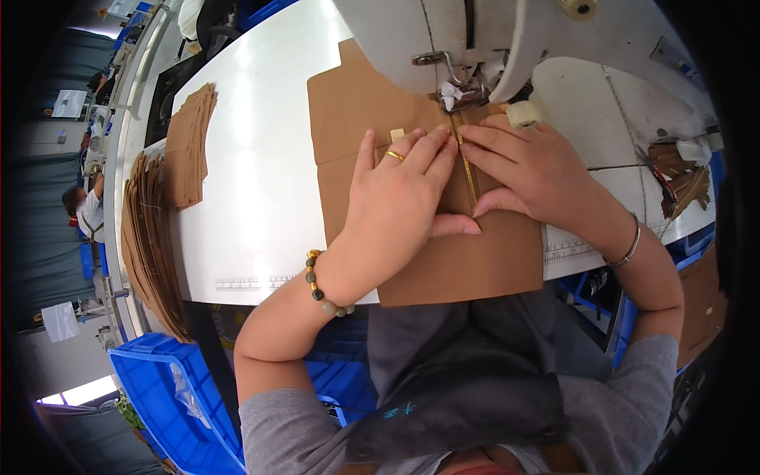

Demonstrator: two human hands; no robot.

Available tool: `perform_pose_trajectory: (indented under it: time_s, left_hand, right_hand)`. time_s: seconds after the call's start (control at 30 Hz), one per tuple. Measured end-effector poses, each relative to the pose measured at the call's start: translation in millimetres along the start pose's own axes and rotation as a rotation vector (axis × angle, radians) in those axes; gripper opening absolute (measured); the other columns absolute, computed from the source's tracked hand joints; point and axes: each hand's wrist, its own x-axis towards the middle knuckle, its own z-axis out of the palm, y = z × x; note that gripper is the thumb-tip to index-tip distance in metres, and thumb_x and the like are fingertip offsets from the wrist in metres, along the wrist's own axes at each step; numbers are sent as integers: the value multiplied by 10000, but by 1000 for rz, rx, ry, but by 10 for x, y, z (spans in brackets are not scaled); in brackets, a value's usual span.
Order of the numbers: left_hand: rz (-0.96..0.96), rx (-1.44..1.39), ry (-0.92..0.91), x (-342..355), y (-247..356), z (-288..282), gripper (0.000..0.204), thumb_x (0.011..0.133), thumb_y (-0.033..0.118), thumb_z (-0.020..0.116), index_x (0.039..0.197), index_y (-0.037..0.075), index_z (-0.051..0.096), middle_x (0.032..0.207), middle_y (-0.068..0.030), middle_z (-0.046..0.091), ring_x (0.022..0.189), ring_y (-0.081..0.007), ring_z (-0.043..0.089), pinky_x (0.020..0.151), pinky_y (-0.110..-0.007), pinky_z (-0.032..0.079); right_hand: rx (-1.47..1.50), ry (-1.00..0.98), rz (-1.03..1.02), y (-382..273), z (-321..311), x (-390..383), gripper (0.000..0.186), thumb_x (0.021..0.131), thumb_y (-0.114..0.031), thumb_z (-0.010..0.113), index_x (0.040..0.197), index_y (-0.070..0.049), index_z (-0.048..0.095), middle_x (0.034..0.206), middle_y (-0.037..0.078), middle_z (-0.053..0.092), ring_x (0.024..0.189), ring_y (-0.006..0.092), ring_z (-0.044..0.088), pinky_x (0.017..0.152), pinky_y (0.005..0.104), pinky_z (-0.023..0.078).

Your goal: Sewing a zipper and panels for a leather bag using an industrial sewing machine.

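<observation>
A brown fabric panel (475, 265) lies on the white sewing table, its near edge hanging slightly over the front. A gold-toothed zipper (469, 176) runs along it up to the presser foot (467, 96) of the sewing machine (491, 47). My left hand (405, 186) rests flat on the panel left of the zipper, fingers stretched toward the foot. On the other side, my right hand (532, 166) presses the panel with fingers extended beside the zipper teeth. Both thumbs point in toward the zipper's near end. The needle tip cannot be made out.
Stacks of brown pieces (190, 146) and a thicker pile (146, 245) sit at the table's left end. Brown scraps (682, 178) with dark-handled snips lie at the right. A blue crate (170, 388) stands below left. Other people work far left.
</observation>
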Motion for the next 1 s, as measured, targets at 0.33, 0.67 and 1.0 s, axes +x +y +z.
perform_pose_trajectory:
  time_s: [0.33,0.67,1.0]
  left_hand:
    - [-2,-55,45,54,-55,21,941,706,665,783,1405,53,639,1454,-70,620,1348,-319,580,1162,-590,388]
    - [14,-87,62,60,-73,23,900,722,619,787,1388,29,648,1417,-84,646,1352,-316,587,1151,-553,409]
    - [5,-112,122,116,-141,78,769,750,533,813,1324,33,703,1373,-85,678,1304,-307,623,1129,-476,467]
  right_hand:
    - [6,1,22,5,-25,-10,615,748,-453,809,1190,-33,724,1298,94,669,1186,273,604,1078,427,486]
    - [47,18,23,10,-23,-28,560,770,-416,807,1182,-42,738,1290,97,673,1179,284,614,1028,421,516]
    - [67,-15,68,46,-13,-18,475,789,-363,811,1158,-70,752,1253,64,690,1145,265,633,974,406,535]
